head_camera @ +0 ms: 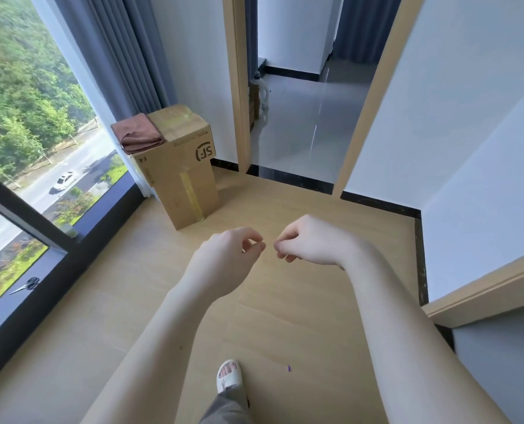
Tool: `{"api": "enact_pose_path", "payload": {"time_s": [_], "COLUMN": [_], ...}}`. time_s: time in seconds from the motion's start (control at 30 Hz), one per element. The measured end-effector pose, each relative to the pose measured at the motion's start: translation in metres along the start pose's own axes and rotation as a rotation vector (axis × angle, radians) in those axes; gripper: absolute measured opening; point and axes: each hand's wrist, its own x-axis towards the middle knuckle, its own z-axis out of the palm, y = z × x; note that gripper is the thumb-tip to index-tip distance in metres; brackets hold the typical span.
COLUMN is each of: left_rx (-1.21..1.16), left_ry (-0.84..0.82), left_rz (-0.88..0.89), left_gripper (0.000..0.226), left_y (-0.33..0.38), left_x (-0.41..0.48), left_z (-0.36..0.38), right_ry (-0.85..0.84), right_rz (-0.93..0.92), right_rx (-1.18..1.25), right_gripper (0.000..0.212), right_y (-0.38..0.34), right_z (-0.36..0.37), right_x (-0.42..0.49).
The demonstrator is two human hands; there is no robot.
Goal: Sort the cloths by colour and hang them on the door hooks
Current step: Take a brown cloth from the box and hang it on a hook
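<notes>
Left hand (pixel 233 252) hangs out in front of the person with its fingers loosely curled and thumb close to the forefinger, and it holds nothing. The only cloth in view, a folded brown cloth (pixel 138 134), lies ahead of it and off to the left, well apart from both hands. It sits on the left part of the top of a cardboard box (pixel 181 175) that stands on the floor by the window and curtain. The cloth's longer side seems to run away from the person, with its layered folded end turned towards them and slightly overhanging the box's near edge. Since the box lies on the left side, the left hand is the nearer one, so the reach would probably go forward and leftward. Just beside it, the right hand (pixel 309 240) is likewise loosely curled and holds nothing; the two hands sit near each other without touching. Beyond them and to the right, an open doorway (pixel 300 123) leads onto a tiled floor. No door hooks are visible anywhere, so sorting and hanging appear not yet begun.
</notes>
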Motion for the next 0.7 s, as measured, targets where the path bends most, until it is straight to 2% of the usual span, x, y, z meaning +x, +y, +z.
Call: {"api": "enact_pose_path", "payload": {"time_s": [0.27, 0.7], "left_rx": [0.0, 0.025], "left_ry": [-0.028, -0.048], "left_rz": [0.034, -0.054], "left_gripper": [0.019, 0.02], "left_y": [-0.054, -0.119], "left_x": [0.083, 0.148], "left_z": [-0.06, -0.104], "right_ry": [0.036, -0.025], "right_rz": [0.023, 0.004], "right_rx": [0.026, 0.043], "right_gripper": [0.019, 0.016], "right_y": [-0.067, -0.122], "right_z": [-0.009, -0.006], "right_x": [0.079, 0.178]}}
